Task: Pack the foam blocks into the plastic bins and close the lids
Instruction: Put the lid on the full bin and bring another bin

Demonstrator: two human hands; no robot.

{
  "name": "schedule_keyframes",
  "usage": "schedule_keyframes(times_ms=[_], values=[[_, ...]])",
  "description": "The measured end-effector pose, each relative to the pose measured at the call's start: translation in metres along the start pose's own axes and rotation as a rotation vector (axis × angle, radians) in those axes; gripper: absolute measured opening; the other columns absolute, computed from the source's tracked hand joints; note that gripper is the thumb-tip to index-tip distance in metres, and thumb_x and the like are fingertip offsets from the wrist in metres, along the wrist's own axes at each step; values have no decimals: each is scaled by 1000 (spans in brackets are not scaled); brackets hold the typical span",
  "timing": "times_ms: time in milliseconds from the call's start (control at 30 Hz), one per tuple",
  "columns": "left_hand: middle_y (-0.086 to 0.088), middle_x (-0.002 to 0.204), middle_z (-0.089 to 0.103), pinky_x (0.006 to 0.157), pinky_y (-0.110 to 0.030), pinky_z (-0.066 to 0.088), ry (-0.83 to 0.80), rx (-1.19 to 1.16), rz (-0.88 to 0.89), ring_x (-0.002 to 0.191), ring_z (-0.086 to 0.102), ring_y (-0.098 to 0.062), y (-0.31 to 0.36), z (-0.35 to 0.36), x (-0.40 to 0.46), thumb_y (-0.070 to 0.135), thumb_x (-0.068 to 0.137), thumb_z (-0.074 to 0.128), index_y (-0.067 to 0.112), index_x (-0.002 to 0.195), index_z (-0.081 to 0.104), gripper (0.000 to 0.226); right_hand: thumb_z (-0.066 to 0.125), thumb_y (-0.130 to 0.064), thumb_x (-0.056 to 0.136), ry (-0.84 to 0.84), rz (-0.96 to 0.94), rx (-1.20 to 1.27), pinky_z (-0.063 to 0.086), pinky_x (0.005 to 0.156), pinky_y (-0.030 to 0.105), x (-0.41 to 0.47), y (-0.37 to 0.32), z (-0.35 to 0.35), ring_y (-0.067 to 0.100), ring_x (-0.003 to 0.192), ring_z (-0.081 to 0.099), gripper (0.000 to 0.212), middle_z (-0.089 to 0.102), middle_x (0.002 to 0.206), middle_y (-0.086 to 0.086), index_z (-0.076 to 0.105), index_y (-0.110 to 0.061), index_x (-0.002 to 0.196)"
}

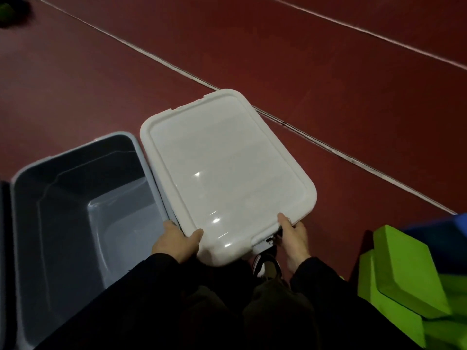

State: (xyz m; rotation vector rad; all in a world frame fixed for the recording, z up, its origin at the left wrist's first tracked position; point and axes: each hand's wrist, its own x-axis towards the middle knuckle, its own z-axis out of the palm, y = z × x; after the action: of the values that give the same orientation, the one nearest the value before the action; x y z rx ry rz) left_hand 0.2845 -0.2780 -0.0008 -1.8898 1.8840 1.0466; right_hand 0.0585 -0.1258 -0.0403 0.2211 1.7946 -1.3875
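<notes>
Gripping the near edge of the white rectangular plastic lid (227, 170), both hands are engaged at this moment. The left hand (177, 241) is closed on the lid's near-left corner, thumb on top and fingers underneath. The right hand (294, 238) is closed on the near-right part of the same edge, thumb on the rim, beside a small latch whose state cannot be told. The lid is seen lying over a second bin, of which only a sliver is visible beneath its near edge; whether the lid is seated or lifted clear cannot be determined, and the contents under it are hidden.

Immediately left of the lid, touching or almost touching it, the grey open-topped rectangular plastic bin (38, 210) is seen standing empty on the dark red floor (328, 72). To the right of the lid and nearer the person, several bright green rectangular foam blocks (404, 271) are stacked loosely, with a blue object (442, 228) behind them.

Progress is judged to be early: no block is seen packed, the grey bin is unfilled and unlidded, and the green blocks remain outside. Left to be done: loading the blocks and closing each lid.
</notes>
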Motion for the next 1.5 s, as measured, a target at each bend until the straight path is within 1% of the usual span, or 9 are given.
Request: schedule_keyframes(times_ms=[200, 533, 767, 867, 933, 1000, 1100, 1233, 1500], values=[[-6, 89, 61, 76, -36, 52, 93, 79, 60, 77, 61, -26, -8, 5, 0, 47, 93, 57, -4, 112, 53, 54, 70, -49, 89, -85, 93, -79, 55, 98, 50, 3, 10, 13, 25, 109, 66, 55, 63, 119, 3, 39, -20, 123], [-7, 109, 68, 83, -38, 52, 103, -78, 74, 100, 66, -32, -14, 13, -13, 55, 93, 59, 11, 131, 41, 60, 87, -19, 76, -10, 58, 308, 55, 97, 58, 9, 17, 16, 32, 107, 72, 44, 76, 113, 6, 68, -21, 115], [-17, 81, 71, 66, -34, 52, -572, -649, -99, 67, 67, -27, 22, 11, -21, 53, 79, 80, -8, 98, 71, 65, 79, -17, 86, -8, -142, 263, 60, 83, 37, 14, -53, -33, 22, 100, 74, 33, 77, 112, 7, 69, -13, 118], [-9, 79, 71, 61, -28, 49, -800, -392, 73, 65, 65, -19, 46, 25, -37, 58, 88, 68, 6, 87, 74, 52, 81, -22, 85, 58, -193, 134, 57, 90, 40, 41, -77, -84, 26, 102, 74, 38, 77, 110, 8, 70, -10, 119], [7, 67, 66, 62, -24, 47, -613, 27, 371, 64, 62, -11, 57, 30, -34, 66, 88, 61, 14, 75, 71, 54, 80, -28, 87, 109, -174, 8, 55, 94, 43, 61, -74, -121, 29, 103, 73, 37, 77, 111, 10, 71, -9, 117], [12, 73, 64, 68, -28, 50, -112, 125, 533, 73, 64, -10, 68, 17, -19, 64, 90, 56, 20, 84, 66, 45, 77, -37, 89, 154, -150, -167, 53, 96, 42, 72, -62, -144, 29, 104, 71, 38, 76, 110, 9, 71, -8, 114], [1, 128, 61, 98, -39, 50, 386, 18, 636, 117, 59, -21, 84, -16, 30, 56, 92, 53, 19, 132, 55, 55, 74, -49, 88, 213, -143, -247, 52, 97, 45, 82, -43, -149, 27, 103, 69, 49, 74, 112, 8, 68, -9, 115], [-25, 164, 16, 125, -50, 11, 298, 284, 496, 154, 9, -38, 101, -48, 127, 57, 92, 41, 2, 156, 17, 87, 68, -47, 93, 282, -154, -208, 51, 93, 44, 71, -31, -133, 28, 105, 64, 44, 67, 117, 9, 60, -14, 121], [-19, 135, 51, 102, -57, 38, 321, 179, 491, 126, 43, -43, 101, -59, 149, 15, 88, 58, 10, 124, 47, 38, 58, -60, 92, 168, -233, -185, 43, 110, 40, 42, 16, -128, 6, 133, 52, 60, 50, 148, -21, 35, -58, 148]])
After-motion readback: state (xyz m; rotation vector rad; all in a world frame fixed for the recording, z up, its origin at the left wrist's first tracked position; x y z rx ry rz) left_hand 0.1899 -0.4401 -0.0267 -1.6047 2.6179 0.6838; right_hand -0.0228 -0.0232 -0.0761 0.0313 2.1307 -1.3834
